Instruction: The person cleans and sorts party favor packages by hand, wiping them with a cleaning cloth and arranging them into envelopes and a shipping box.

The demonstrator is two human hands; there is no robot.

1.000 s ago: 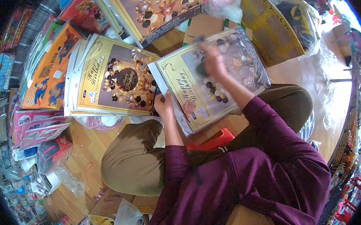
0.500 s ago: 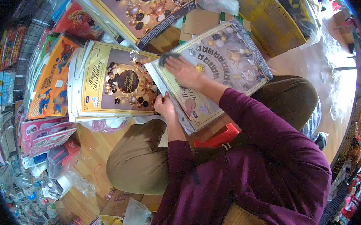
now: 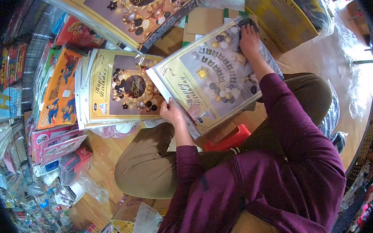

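Note:
A clear-wrapped Happy Birthday balloon decoration pack (image 3: 192, 73) lies tilted across my lap, printed with gold, black and white balloons and a bunting. My left hand (image 3: 172, 112) pinches its lower left edge, thumb on top. At the far upper right corner, my right hand (image 3: 250, 42) presses down on a dark cloth (image 3: 245, 22), which is mostly hidden under the fingers. Left of the pack stands a stack of similar birthday packs (image 3: 102, 87), close to my left hand.
Another large birthday pack (image 3: 145, 15) lies at the top. An open cardboard box (image 3: 205, 20) sits behind, beside a yellow-taped carton (image 3: 279, 14). Superhero packs (image 3: 59, 90) and pink packs (image 3: 58, 142) are on the left. A red plastic object (image 3: 229, 138) lies by my lap.
My right hand has slid with the dark cloth from the pack's left end to its far upper right corner. The left hand keeps its hold on the edge.

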